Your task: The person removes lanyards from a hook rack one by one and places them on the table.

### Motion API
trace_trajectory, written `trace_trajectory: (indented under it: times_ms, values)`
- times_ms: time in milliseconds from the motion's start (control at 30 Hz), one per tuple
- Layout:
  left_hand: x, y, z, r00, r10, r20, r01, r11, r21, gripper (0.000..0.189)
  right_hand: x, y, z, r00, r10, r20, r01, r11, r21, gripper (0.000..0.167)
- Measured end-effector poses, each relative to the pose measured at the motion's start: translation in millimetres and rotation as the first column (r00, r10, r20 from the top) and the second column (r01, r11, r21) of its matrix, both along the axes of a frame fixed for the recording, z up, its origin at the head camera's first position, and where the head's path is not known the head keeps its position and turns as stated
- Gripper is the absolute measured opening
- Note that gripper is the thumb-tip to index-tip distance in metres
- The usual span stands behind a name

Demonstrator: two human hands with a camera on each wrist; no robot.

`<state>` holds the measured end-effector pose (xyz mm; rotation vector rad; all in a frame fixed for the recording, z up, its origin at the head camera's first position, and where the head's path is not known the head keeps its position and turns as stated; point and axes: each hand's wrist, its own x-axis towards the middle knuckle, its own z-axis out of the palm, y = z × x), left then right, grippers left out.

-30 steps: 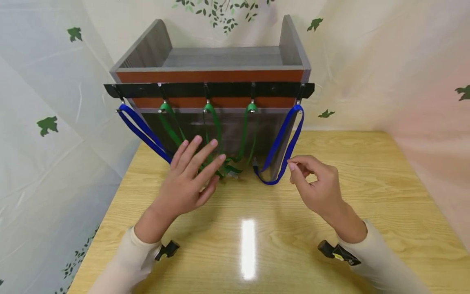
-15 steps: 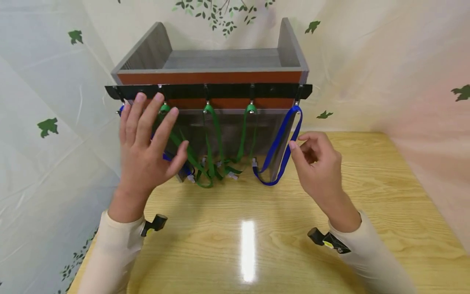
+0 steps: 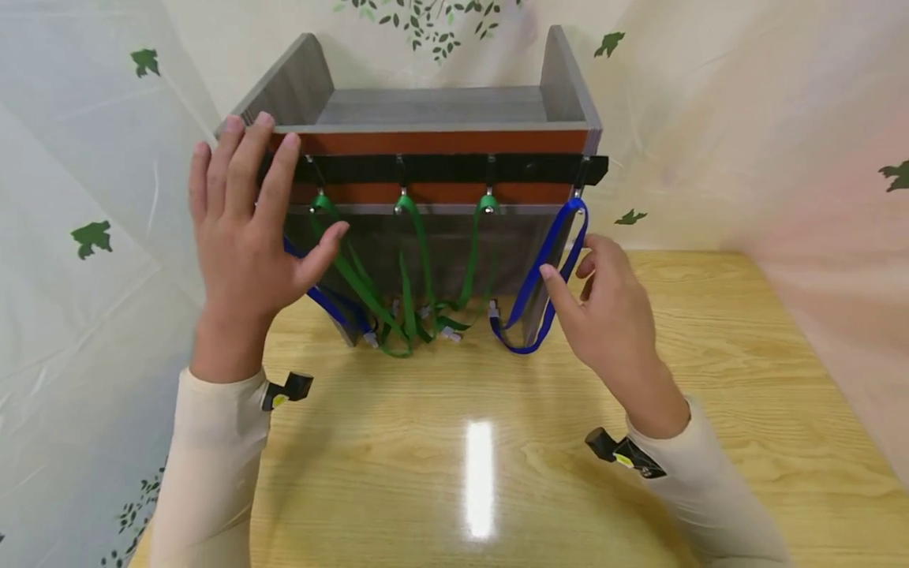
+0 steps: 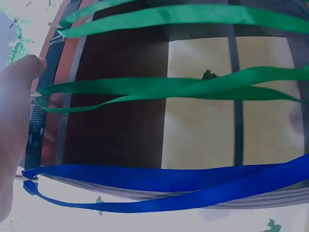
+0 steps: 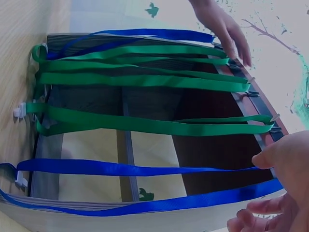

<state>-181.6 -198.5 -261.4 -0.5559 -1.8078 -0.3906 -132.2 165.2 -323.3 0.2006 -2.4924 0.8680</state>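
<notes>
A black hook rail (image 3: 443,170) runs across the front of a grey wooden shelf (image 3: 436,106) with an orange-brown band. Green lanyards (image 5: 154,125) hang from its middle hooks, with a blue lanyard at each end. My left hand (image 3: 237,213), fingers extended and thumb out, is over the rail's left end, hiding the hook there. Below it, the left blue lanyard (image 4: 111,179) shows looped on its hook in the left wrist view. My right hand (image 3: 611,308) is beside the right blue lanyard (image 5: 82,166), fingers loosely bent, thumb tip overlapping the strap.
The shelf stands on a wooden table (image 3: 398,442) against a pale curtain (image 3: 710,118) with leaf and bird prints. Light-coloured clips (image 3: 450,334) on the lanyards' lower ends lie near the table at the shelf's foot.
My left hand has moved left and up from the green lanyards to the rail's left end. My right hand has risen slightly along the right blue lanyard, its thumb and fingers spreading apart.
</notes>
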Motion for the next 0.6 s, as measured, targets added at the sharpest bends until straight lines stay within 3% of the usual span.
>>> trace_trajectory:
  times_ms: [200,333,433,600]
  values:
    - [-11.8,-9.1,15.4,0.997,0.073,0.001,-0.073,0.997,-0.013,0.095,2.5,-7,4.6,0.999,-0.027,0.019,0.024,0.993,0.117,0.047]
    - [-18.2,-15.8,21.1,0.996,0.088,-0.015,-0.088,0.996,-0.004,0.104,6.3,-12,7.3,0.998,-0.042,0.036,0.034,0.983,0.181,0.046]
    - [-21.7,-19.2,22.4,0.996,0.089,-0.026,-0.089,0.996,0.011,0.111,7.7,-16,9.7,0.998,-0.007,0.059,-0.003,0.984,0.176,0.046]
    - [-26.1,-22.6,22.5,0.996,0.076,0.051,-0.077,0.997,0.012,0.117,8.6,-17,13.3,0.989,0.068,0.128,-0.083,0.990,0.118,0.050]
